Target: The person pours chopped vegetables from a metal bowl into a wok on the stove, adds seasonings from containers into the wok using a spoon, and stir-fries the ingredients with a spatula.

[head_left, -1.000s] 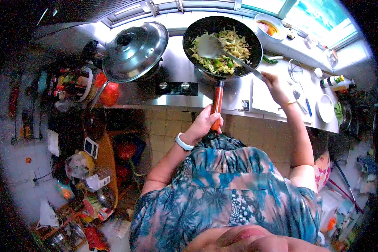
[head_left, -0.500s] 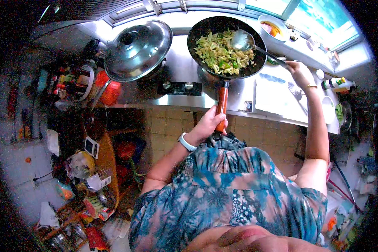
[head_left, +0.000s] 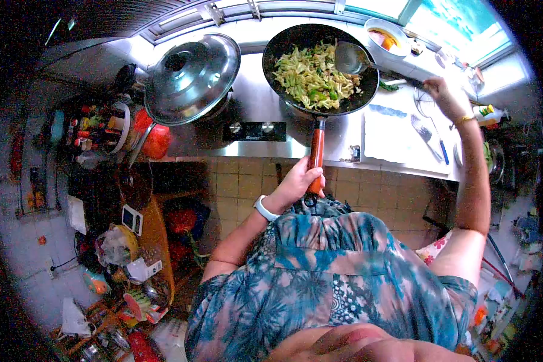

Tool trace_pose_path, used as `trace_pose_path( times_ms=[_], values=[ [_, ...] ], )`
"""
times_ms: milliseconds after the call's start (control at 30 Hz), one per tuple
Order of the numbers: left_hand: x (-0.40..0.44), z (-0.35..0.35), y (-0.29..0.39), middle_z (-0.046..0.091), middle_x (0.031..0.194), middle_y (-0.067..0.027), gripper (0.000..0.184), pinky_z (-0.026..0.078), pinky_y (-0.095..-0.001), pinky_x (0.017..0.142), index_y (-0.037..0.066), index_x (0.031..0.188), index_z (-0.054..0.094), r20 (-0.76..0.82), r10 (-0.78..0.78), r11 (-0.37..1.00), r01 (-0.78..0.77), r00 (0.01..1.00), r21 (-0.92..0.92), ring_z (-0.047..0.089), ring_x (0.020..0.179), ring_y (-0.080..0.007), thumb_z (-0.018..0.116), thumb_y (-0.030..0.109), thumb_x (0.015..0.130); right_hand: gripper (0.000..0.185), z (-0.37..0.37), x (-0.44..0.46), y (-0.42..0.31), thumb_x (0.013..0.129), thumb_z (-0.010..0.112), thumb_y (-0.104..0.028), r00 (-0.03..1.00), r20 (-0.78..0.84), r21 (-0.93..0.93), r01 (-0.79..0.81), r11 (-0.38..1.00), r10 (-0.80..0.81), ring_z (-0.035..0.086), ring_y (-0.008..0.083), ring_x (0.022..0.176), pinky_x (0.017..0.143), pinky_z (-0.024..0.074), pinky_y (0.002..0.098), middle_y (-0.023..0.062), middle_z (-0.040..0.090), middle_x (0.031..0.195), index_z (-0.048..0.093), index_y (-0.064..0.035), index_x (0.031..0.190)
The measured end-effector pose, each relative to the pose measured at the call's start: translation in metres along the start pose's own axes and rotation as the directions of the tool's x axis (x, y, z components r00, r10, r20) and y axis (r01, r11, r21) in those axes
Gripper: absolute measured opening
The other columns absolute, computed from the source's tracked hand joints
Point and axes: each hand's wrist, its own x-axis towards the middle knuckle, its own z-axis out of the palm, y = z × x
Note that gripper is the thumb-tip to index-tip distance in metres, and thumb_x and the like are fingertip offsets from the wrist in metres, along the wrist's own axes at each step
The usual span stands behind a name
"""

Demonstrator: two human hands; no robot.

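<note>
A dark frying pan (head_left: 270, 78) sits on the stove, filled with chopped, pale green and yellowish vegetables (head_left: 311, 75). My left hand (head_left: 301, 179) is closed around its reddish-brown handle (head_left: 318, 142). The wide metal head of a spatula (head_left: 351, 58) rests among the food at the pan's right side. Its dark handle runs over the rim to the right, where my right hand (head_left: 449, 99) has its fingers closed at the end. The fingertips there are small and slightly blurred.
A large lidded pot (head_left: 193, 78) stands left of the pan. Behind it on the right is a white bowl (head_left: 386, 39) with orange-red contents. A white sheet (head_left: 392, 136) covers the right counter, with a fork (head_left: 425, 134) on it. Bottles (head_left: 495, 114) stand farther right.
My right hand has moved right and slightly away from me. The spatula head has shifted a little right in the pan and tilted. My left hand stays on the pan handle.
</note>
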Motion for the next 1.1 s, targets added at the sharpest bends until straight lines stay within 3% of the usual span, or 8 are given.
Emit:
trace_pose_path(
  times_ms=[67,333,500,533,567,633,900,1100],
  values=[
    [-0.001,0.005,0.006,0.058,0.079,-0.0092,0.041,0.054,-0.0313,0.059,0.003,0.126,0.034,-0.050,0.020,0.998,-0.017,0.999,0.060,0.061,0.062,-0.0178,0.049,0.026,0.096,0.019,-0.033,0.024,-0.016,0.087,0.056,-0.018,0.994,-0.020,-0.293,0.096,0.951,-0.107,0.063,0.0323,0.080,0.071,0.0484,0.0402,0.0188,0.064,0.084,0.065,-0.0004,0.084],
    [0.003,0.005,0.005,0.056,0.078,-0.0057,0.038,0.051,-0.0272,0.054,0.002,0.120,0.038,-0.116,0.031,0.986,-0.011,0.993,0.168,0.057,0.060,-0.0130,0.055,0.025,0.095,0.021,0.002,0.162,-0.012,0.080,0.069,-0.021,0.986,0.159,-0.361,0.113,0.926,-0.059,0.063,0.0263,0.072,0.065,0.0487,0.0369,0.0166,0.066,0.082,0.067,-0.0008,0.083],
    [0.002,0.014,0.011,0.054,0.077,-0.0039,0.031,0.051,-0.0268,0.054,0.004,0.118,0.039,-0.113,0.022,0.993,-0.009,0.993,0.117,0.056,0.064,-0.0119,0.052,0.021,0.096,0.024,0.032,0.160,0.018,0.079,0.072,-0.025,0.915,0.403,-0.181,0.073,0.981,0.006,0.063,0.0243,0.068,0.063,0.0489,0.0366,0.0152,0.067,0.078,0.068,-0.0016,0.081],
    [0.002,0.016,0.012,0.054,0.078,-0.0042,0.029,0.051,-0.0272,0.053,0.005,0.116,0.039,-0.112,0.030,0.994,-0.018,0.993,0.109,0.056,0.065,-0.0118,0.052,0.020,0.096,0.030,0.058,0.148,0.047,0.077,0.074,-0.032,0.940,0.209,-0.001,0.278,0.961,-0.271,0.061,0.0212,0.062,0.060,0.0489,0.0357,0.0115,0.067,0.072,0.070,-0.0027,0.080],
    [0.002,0.015,0.010,0.054,0.078,-0.0042,0.029,0.051,-0.0272,0.053,0.005,0.116,0.039,-0.116,0.035,0.994,-0.022,0.993,0.106,0.056,0.065,-0.0118,0.052,0.020,0.096,0.028,0.057,0.117,0.032,0.079,0.073,-0.031,0.968,0.184,-0.106,0.192,0.976,-0.171,0.061,0.0200,0.062,0.060,0.0485,0.0335,0.0098,0.067,0.072,0.070,-0.0031,0.082],
    [0.006,0.011,0.005,0.055,0.077,-0.0040,0.026,0.053,-0.0277,0.054,0.005,0.114,0.039,-0.136,0.039,0.987,-0.017,0.990,0.157,0.057,0.062,-0.0126,0.051,0.020,0.096,0.026,0.070,0.098,0.028,0.081,0.071,-0.027,0.977,0.121,0.326,0.126,0.937,-0.174,0.061,0.0183,0.063,0.060,0.0483,0.0332,0.0089,0.066,0.069,0.068,-0.0015,0.080],
    [0.001,0.010,0.012,0.056,0.076,-0.0046,0.026,0.052,-0.0275,0.053,0.004,0.113,0.038,-0.125,0.035,0.987,-0.015,0.992,0.157,0.057,0.059,-0.0128,0.050,0.021,0.096,0.020,-0.020,0.039,-0.073,0.084,0.062,-0.022,0.980,0.018,-0.271,0.195,0.943,-0.197,0.064,0.0330,0.071,0.064,0.0498,0.0415,0.0171,0.065,0.080,0.065,-0.0014,0.085],
    [0.002,0.003,0.006,0.056,0.076,-0.0053,0.030,0.052,-0.0278,0.053,0.003,0.116,0.036,-0.101,0.035,0.984,-0.017,0.994,0.179,0.057,0.059,-0.0131,0.049,0.022,0.097,0.009,-0.039,-0.004,-0.131,0.083,0.056,-0.015,0.946,-0.054,-0.603,0.223,0.766,-0.318,0.068,0.0235,0.065,0.056,0.0547,0.0352,0.0093,0.065,0.066,0.064,-0.0119,0.081]
  ],
)
